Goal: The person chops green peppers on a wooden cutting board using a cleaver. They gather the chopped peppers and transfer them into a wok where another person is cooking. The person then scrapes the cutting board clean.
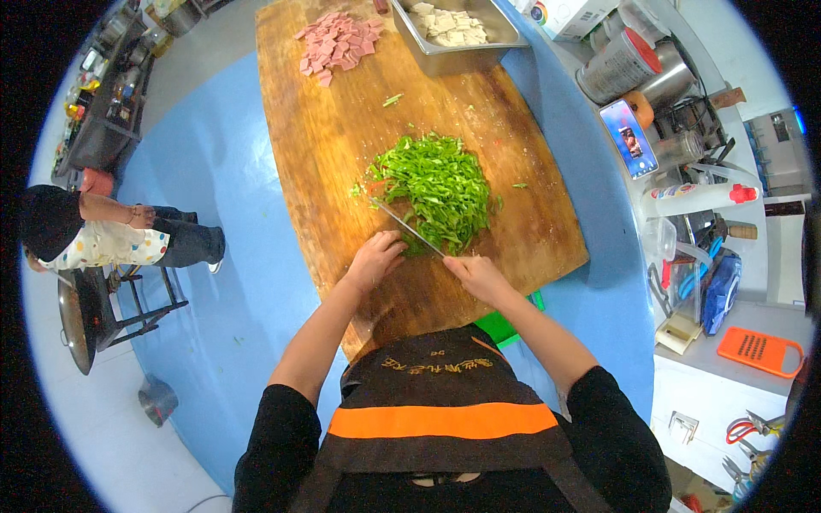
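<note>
My right hand (476, 277) grips the handle of a kitchen knife (408, 226), its blade slanting up and left along the near-left side of a heap of chopped green leaves (442, 189). Close to the blade, my left hand (377, 261) is low over the wooden chopping board (333, 160) with its fingers bent. What lies under those fingers is hidden. Some green shreds sit below the blade, and a few reddish bits show by its tip.
Pink square-cut slices (340, 43) are piled at the board's far left. A steel pan (458, 54) of pale pieces stands far right. Right of the board, a counter holds a phone (628, 138), a spray bottle (699, 197) and an orange grater (760, 351). Another person (115, 231) stands by a wok (76, 314) at left.
</note>
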Motion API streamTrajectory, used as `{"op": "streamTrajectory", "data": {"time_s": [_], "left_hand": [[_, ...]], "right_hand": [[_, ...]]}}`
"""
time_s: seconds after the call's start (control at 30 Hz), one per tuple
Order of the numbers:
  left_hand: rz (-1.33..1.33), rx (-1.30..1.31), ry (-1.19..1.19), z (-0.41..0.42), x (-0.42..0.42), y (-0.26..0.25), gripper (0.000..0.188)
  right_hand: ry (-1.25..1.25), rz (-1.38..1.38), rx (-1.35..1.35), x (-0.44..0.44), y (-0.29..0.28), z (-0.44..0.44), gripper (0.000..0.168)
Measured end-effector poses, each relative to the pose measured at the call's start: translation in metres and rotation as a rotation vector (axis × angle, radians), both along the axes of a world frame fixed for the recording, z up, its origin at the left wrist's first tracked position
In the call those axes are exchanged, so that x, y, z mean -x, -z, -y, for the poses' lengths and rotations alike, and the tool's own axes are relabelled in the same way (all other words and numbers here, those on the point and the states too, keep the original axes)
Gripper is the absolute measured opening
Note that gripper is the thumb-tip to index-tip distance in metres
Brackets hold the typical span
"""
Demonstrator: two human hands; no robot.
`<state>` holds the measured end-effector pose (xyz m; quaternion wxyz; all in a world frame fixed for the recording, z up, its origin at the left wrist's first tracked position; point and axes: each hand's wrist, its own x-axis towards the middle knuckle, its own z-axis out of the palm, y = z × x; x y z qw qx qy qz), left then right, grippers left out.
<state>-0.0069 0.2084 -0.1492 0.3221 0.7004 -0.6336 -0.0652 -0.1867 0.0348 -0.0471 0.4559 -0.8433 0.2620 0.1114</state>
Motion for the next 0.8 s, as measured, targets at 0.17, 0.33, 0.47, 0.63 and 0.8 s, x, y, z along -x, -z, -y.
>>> {"op": "streamTrajectory", "data": {"time_s": [0.17, 0.33, 0.47, 0.63, 0.8], "left_hand": [[-0.040, -0.036, -0.008, -0.003, 0.002, -0.002, 0.027], [0.022, -0.002, -0.027, -0.010, -0.005, 0.000, 0.026], [0.003, -0.040, -0.056, -0.012, 0.002, -0.003, 0.026], [0.004, -0.045, -0.075, -0.009, 0.005, -0.010, 0.030], [0.134, -0.148, -0.096, -0.025, 0.001, -0.021, 0.036]], "right_hand": [[0.079, 0.065, 0.028, -0.006, 0.026, -0.018, 0.047], [0.035, 0.091, -0.017, -0.003, -0.002, -0.015, 0.047], [0.022, -0.019, 0.011, -0.003, 0.010, -0.030, 0.048], [0.026, 0.029, 0.055, -0.003, 0.024, -0.034, 0.047], [0.044, 0.071, 0.004, -0.004, 0.025, -0.029, 0.046]]}}
